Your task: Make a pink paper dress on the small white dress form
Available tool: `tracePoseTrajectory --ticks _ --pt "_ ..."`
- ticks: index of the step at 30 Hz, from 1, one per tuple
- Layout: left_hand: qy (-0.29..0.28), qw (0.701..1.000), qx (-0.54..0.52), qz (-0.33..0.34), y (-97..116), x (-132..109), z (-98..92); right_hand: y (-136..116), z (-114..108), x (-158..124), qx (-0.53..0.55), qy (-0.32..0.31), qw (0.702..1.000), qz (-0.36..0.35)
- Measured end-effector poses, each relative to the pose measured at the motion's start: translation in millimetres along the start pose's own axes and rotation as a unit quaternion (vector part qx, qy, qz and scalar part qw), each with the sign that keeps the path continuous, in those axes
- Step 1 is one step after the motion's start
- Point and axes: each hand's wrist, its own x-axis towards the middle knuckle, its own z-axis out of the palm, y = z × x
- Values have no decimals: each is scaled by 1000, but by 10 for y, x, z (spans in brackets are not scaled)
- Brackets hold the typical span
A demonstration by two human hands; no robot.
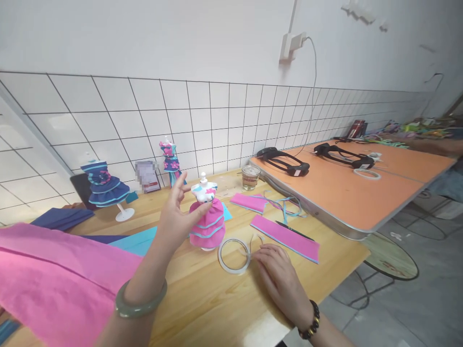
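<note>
The grip of the left hand [177, 214] pinches the pink-dressed mannequin [209, 222] at its bodice, back from the worktop [202, 301] near edge. The right hand [277, 272] lies open by the tape roll [234, 256]. A light pinch should keep it upright.

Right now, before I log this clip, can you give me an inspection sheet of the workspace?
Surface: wooden table, partly covered by a pink sheet.
Job's things: pink dress on a small white stand; tape ring lying flat beside it.
Clutter: pink strips, blue ribbon, glass jar, blue dress on its own stand.
Hands: left hand pinches the pink dress at the bodice; right hand rests open on the table by the tape ring.
Cables: one cable hangs from a wall socket.
Surroundings: tiled wall; orange table carrying black headbands.
</note>
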Motion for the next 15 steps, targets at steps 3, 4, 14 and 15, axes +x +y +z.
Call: tracePoseTrajectory --ticks 3,4,14,15 --pt "57 997 -6 52 61 4 -48 -13 -4 15 -1 7 1000 3" --pt "87 994 -11 69 93 2 -60 -15 -3 18 -1 7 1000 4" --pt "258 916 -9 308 485 -310 76 155 158 39 -39 -38 998 33" --pt "214 931 15 296 523 -365 122 179 172 52 -50 -51 997 26"
